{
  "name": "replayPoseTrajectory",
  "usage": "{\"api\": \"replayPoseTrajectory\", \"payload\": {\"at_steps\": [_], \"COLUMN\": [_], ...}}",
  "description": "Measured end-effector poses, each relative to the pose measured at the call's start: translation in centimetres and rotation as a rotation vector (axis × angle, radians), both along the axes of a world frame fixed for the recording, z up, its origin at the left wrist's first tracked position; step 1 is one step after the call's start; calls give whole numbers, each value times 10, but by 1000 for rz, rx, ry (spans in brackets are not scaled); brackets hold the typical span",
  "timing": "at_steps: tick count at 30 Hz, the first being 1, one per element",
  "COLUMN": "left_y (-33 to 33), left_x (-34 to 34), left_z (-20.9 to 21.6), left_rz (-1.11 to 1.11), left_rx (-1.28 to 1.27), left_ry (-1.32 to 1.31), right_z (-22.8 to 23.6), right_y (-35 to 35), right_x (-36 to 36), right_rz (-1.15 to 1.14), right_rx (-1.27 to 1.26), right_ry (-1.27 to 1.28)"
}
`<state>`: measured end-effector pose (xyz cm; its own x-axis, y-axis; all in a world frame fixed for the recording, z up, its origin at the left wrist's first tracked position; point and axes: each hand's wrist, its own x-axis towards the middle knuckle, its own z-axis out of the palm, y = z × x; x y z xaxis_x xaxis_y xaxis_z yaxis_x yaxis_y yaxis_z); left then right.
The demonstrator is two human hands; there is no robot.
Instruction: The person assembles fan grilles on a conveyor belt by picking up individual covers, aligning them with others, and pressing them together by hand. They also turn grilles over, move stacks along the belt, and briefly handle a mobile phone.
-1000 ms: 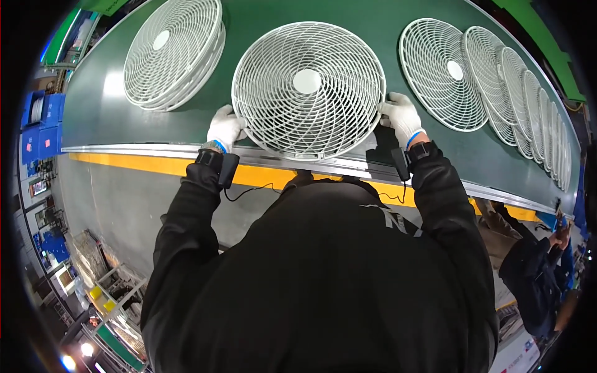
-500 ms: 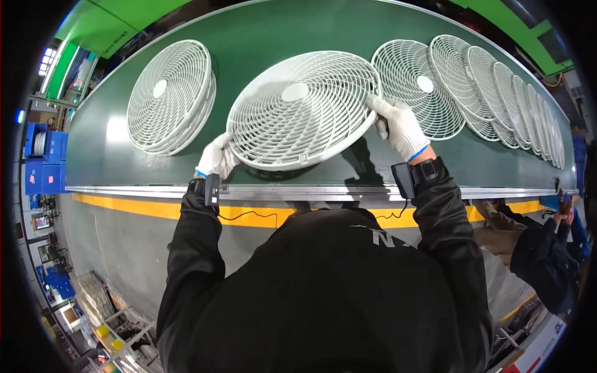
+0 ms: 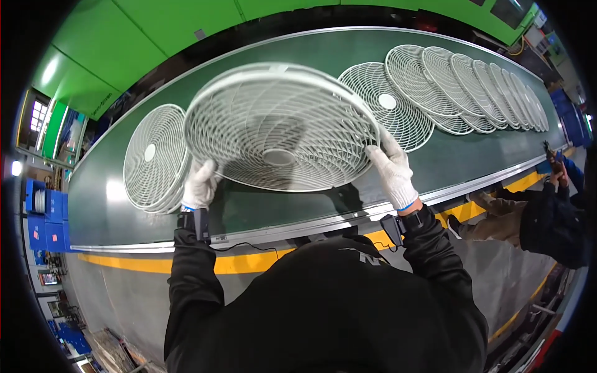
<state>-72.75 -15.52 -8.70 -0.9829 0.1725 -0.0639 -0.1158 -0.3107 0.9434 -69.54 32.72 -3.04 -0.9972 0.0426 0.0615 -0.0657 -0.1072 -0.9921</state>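
Observation:
Raised off the green belt, a white round fan grille (image 3: 292, 133) is gripped between my two gloved hands, its far edge tipped up so I look into its spiral ribs. It is slightly smeared by motion. My left hand (image 3: 200, 184) pinches the grille's rim at the near left. At the right rim, my right hand (image 3: 393, 168) closes with thumb on the near side and fingers behind. A small stack of similar grilles (image 3: 152, 158) lies to the left, partly behind the held one. Another flat grille (image 3: 407, 118) rests just beyond my right hand.
A row of overlapping fan grilles (image 3: 457, 84) stretches to the right along the green conveyor belt (image 3: 249, 214). Green machinery (image 3: 155, 31) stands behind it. A yellow floor line (image 3: 149, 263) runs along the near side. Blue boxes (image 3: 53, 214) are at left; another person (image 3: 547, 227) is at right.
The held grille has come up off the belt and tilted, its far edge rising, with both hands still on its rim. My view has shifted, showing more green machinery behind.

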Motion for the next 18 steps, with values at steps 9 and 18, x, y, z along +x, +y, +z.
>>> {"api": "replayPoseTrajectory", "payload": {"at_steps": [9, 18], "left_y": [51, 89], "left_x": [-18, 10], "left_z": [73, 128], "left_rz": [196, 286], "left_rx": [-345, -676], "left_ry": [330, 343], "right_z": [26, 41], "right_y": [-4, 7], "right_x": [3, -4], "right_rz": [-208, -225], "right_rx": [208, 53], "right_ry": [445, 412]}}
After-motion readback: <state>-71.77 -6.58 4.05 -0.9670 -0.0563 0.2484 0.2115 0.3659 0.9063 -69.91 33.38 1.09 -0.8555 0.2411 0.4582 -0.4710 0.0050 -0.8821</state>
